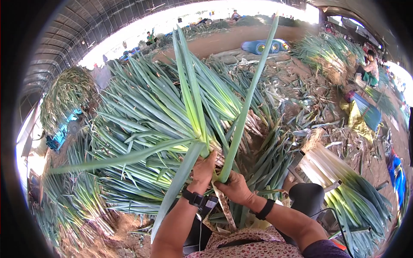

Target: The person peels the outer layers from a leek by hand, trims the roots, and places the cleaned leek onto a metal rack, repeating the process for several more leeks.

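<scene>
My left hand (204,169) is wrapped round a large green onion (198,124) whose long leaves fan upward, left and down past my forearm. Close beside it, my right hand (235,185) pinches the base of a long green onion leaf (251,96), which stands tall and leans right. A pale, brown-flecked strip (226,206) hangs below between my two hands. Whether it joins the leaf is hidden by my fingers. Directly beyond my hands lies a big heap of green onions (137,107), some with whitish roots towards me.
Trimmed green onions (340,176) with white stems lie in a metal rack (333,185) at my right. Stripped leaves litter the ground (297,86). Farther off are blue rolls (264,46), a yellow sack (358,120) and a seated person (370,69). A blue crate (62,131) stands left.
</scene>
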### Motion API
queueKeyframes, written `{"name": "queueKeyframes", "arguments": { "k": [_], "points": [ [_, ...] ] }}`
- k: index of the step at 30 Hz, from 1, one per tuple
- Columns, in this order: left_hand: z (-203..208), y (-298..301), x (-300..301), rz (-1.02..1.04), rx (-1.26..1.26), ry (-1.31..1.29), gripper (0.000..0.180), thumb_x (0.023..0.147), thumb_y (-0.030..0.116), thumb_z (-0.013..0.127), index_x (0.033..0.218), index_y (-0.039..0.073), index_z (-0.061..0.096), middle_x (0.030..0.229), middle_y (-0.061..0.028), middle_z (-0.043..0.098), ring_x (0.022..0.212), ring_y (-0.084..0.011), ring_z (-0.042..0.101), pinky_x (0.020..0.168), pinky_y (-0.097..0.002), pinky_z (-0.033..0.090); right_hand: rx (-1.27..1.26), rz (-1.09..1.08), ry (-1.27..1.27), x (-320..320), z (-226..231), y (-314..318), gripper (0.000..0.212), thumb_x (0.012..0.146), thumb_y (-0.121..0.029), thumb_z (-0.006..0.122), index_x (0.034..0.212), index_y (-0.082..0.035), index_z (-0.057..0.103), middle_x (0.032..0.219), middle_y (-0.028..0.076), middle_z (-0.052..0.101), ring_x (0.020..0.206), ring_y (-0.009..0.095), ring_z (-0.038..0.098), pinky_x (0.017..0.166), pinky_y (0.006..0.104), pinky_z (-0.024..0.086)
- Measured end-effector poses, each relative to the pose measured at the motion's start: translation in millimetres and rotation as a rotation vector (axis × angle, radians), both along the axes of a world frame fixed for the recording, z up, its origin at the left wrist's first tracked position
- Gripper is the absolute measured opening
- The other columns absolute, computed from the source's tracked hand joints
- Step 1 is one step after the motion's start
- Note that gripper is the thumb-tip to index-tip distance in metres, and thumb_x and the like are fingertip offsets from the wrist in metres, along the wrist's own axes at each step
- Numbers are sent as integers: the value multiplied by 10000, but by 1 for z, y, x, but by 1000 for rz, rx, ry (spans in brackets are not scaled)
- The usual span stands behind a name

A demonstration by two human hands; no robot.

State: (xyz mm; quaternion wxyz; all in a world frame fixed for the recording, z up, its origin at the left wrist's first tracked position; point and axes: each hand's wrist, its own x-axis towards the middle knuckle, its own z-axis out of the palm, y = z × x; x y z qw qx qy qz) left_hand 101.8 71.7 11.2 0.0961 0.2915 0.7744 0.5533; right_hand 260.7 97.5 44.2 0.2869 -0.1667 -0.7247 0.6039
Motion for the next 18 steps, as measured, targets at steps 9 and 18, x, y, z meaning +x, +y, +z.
{"name": "queueKeyframes", "arguments": {
  "k": [9, 18],
  "points": [
    [21, -47, -55, 96, 104, -574, 182, 787, 143, 645, 888, 79, 508, 616, -19, 488, 511, -118, 455, 452, -256, 363, -252, -153, -345, 29, -64, 39, 297, 772, -167, 647, 1009, -5, 570, 903, 78, 627, 793, 175, 594, 724, 278, 476],
    [32, -26, -13, -28, 351, -666, 166, 744, 130, 677, 856, 98, 558, 694, 2, 502, 601, -110, 479, 520, -258, 389, -115, 80, -120, -31, -38, -10, 531, 716, -240, 701, 1142, -16, 477, 1052, 156, 590, 953, 260, 595, 792, 336, 475]
  ]
}}
